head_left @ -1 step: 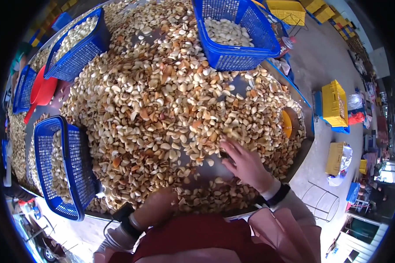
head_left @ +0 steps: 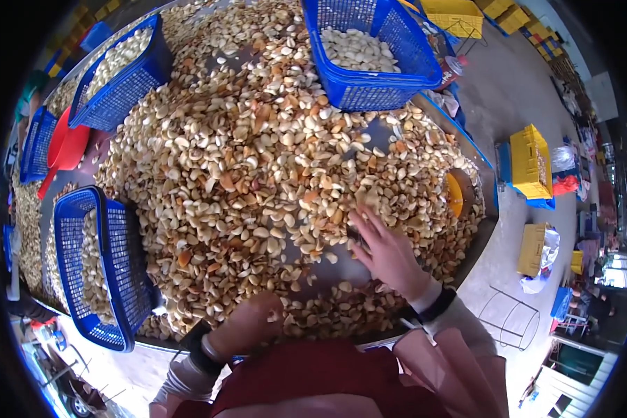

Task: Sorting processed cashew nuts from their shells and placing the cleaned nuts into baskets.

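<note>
A wide heap of pale cream, tan and orange-brown kernel-like pieces (head_left: pixel 216 174) covers the dark worktable (head_left: pixel 334 273); I cannot tell their exact kind. My right hand (head_left: pixel 391 259) is over the heap right of the middle, its fingers stretched out and apart, fingertips among the pieces. A small dark patch shows between thumb and fingers; what it is stays unclear. My left hand (head_left: pixel 249 322) is curled closed at the near edge, close to my body; its fingertips and anything in them are hidden.
Blue baskets with whiter pieces stand at the near left (head_left: pixel 129 279), far left (head_left: pixel 122 97) and far right (head_left: pixel 376 94). A red scoop (head_left: pixel 68 143) lies between the left baskets. A yellow round thing (head_left: pixel 455 195) sits in the heap by the table's right rim. Yellow crates (head_left: pixel 529 164) stand on the floor.
My right hand has moved slightly away from me, its fingers pointing farther up the heap. My left hand has shifted a little and remains curled at the near edge.
</note>
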Available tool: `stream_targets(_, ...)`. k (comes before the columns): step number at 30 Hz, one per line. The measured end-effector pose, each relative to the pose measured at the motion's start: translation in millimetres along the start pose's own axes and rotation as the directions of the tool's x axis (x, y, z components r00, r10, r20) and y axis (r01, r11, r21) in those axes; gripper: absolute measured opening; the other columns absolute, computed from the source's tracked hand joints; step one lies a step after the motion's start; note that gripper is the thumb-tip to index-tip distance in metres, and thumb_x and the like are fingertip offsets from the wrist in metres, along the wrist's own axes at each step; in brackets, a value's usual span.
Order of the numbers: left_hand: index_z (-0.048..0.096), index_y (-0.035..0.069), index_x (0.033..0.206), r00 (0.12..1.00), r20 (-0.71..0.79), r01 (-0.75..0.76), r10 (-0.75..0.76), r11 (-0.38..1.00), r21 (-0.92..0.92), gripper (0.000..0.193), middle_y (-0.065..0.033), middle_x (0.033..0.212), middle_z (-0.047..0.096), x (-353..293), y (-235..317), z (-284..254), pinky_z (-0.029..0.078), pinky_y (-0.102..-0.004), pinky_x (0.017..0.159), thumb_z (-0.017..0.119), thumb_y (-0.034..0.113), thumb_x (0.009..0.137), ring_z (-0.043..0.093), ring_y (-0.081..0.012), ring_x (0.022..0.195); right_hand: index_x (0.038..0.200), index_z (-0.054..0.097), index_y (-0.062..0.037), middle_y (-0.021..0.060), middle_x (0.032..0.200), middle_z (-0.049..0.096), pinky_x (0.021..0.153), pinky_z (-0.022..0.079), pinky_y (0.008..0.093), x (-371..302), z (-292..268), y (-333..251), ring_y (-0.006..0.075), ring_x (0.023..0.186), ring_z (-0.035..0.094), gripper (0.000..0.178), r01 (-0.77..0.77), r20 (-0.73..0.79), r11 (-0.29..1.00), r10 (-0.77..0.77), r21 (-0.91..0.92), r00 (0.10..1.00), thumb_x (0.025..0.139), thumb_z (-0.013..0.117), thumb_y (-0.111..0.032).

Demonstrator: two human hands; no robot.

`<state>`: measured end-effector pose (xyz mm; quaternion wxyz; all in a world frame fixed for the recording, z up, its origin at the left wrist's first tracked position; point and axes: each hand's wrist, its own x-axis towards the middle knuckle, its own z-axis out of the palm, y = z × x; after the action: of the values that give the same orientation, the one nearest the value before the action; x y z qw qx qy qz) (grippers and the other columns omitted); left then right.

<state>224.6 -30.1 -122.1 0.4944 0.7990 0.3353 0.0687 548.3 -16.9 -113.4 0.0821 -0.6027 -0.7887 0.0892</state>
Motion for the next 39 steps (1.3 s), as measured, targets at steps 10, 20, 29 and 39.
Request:
stream_targets(10,0.07,0.005,0.099,0.933,-0.359,-0.038,-0.036,0.98,-0.197,0.015,-0.0052,0.078,0.064,87,-6,11,0.052,-0.0288,0.063,0.069,0.009,0.085,0.064,-0.0156,0.071,0.14,0.046,-0.0214,0.0168,0.151,0.039,0.052,0.055,0.0319,-6,17,168,0.0247,0.078,0.071,0.049,-0.375,-0.114,0.882,0.358,-0.286,0.927,0.095,0.058,-0.037)
stream_targets(20,0.066,0.006,0.096,0.924,-0.361,-0.043,0.126,0.972,0.229,0.014,-0.0084,0.08,0.06,111,-1,40,0.053,-0.0354,0.056,0.067,0.016,0.086,0.064,-0.0257,0.072,0.133,0.047,0.0005,0.0126,0.091,0.067,0.068,0.053,0.0408,-17,9,28,0.0303,0.075,0.066,0.045,-0.374,0.332,0.531,0.177,0.76,0.926,0.094,0.061,-0.016)
stream_targets(29,0.071,0.016,0.096,0.901,-0.391,0.095,0.191,0.79,0.605,0.025,-0.0071,0.066,0.052,121,-2,30,0.05,-0.037,0.054,0.076,0.013,0.072,0.058,-0.0264,0.059,0.138,0.044,0.0009,0.0218,0.099,0.065,0.076,0.052,0.0391,10,37,-13,0.0357,0.086,0.067,0.054,0.061,-0.073,0.658,-0.009,0.751,0.997,0.091,0.064,-0.016)
stream_targets(39,0.06,-0.003,0.111,0.94,0.021,0.206,-0.339,0.52,-0.829,0.026,-0.005,0.085,0.067,88,10,-16,0.05,-0.022,0.063,0.069,0.011,0.092,0.062,-0.0091,0.073,0.152,0.02,-0.0029,0.023,0.136,0.052,0.084,0.053,0.0429,4,11,-35,0.0403,0.103,0.064,0.065,0.016,0.134,0.591,-0.208,0.807,0.969,0.099,0.053,-0.022)
